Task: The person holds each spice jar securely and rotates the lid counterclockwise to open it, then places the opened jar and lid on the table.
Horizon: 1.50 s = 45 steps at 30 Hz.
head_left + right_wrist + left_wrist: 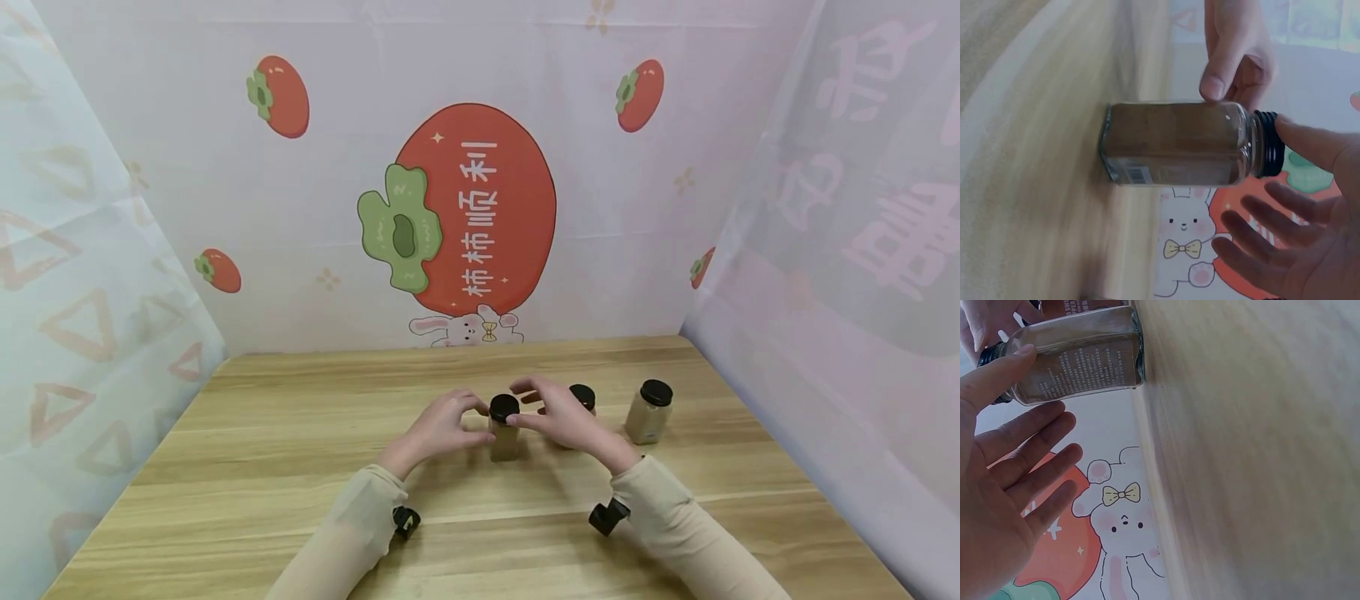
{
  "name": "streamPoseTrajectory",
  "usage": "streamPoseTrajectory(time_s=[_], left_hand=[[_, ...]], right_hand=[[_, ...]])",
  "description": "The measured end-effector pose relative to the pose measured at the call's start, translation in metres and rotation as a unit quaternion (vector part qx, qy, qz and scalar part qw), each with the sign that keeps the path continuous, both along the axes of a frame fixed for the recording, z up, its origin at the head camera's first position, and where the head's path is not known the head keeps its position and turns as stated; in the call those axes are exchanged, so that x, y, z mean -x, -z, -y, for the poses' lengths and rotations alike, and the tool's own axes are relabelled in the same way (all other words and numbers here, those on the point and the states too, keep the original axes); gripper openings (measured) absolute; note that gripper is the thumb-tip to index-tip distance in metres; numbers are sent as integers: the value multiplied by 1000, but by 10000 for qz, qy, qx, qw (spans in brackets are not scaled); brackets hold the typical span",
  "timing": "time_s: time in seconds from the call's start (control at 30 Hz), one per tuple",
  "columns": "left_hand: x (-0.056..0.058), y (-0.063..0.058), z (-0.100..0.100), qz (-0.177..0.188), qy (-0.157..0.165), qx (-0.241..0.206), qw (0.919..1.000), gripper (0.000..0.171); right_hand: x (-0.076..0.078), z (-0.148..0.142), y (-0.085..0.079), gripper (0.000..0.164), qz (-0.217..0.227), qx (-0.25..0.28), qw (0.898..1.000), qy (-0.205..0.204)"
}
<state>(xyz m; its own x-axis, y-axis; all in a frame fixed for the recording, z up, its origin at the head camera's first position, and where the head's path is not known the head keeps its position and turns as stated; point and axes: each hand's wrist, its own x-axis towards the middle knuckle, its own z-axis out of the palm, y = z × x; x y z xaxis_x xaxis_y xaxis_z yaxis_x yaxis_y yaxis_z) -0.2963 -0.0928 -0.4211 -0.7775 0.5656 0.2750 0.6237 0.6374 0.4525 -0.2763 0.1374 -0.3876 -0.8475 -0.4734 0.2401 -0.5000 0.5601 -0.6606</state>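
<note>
A square glass jar (505,443) with brown powder and a black screw lid (505,407) stands upright on the table. My left hand (442,427) is at its left side, thumb right at the glass and the other fingers extended, apart from it. Across from it, my right hand (558,414) has its thumb at the lid's edge, with its fingers spread loosely behind. Printed text shows on the powder-filled jar (1079,365) in the left wrist view. In the right wrist view, the ribbed black lid (1270,145) is on the jar, and the right fingers (1285,219) are spread beside it.
Behind the right hand, a second black-lidded jar (582,395) is partly hidden. A third jar (647,417) with pale contents and a black lid stands farther right. The wooden table (262,467) meets a printed cloth backdrop (330,208) at the back and sides.
</note>
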Motion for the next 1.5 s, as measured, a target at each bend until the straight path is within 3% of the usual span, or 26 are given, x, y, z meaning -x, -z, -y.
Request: streamPoseTrajectory(time_s=[0.13,0.43,1.5], left_hand=[[0,1,0,42,-31,-36,10000,39],[-2,0,0,112,-25,-26,9999,39],[-1,0,0,73,39,10,10000,41]], right_hand=[[-1,5,2,48,-24,77,9996,285],[-2,8,4,41,-111,40,9995,300],[7,-3,-5,39,-118,-388,9974,-597]])
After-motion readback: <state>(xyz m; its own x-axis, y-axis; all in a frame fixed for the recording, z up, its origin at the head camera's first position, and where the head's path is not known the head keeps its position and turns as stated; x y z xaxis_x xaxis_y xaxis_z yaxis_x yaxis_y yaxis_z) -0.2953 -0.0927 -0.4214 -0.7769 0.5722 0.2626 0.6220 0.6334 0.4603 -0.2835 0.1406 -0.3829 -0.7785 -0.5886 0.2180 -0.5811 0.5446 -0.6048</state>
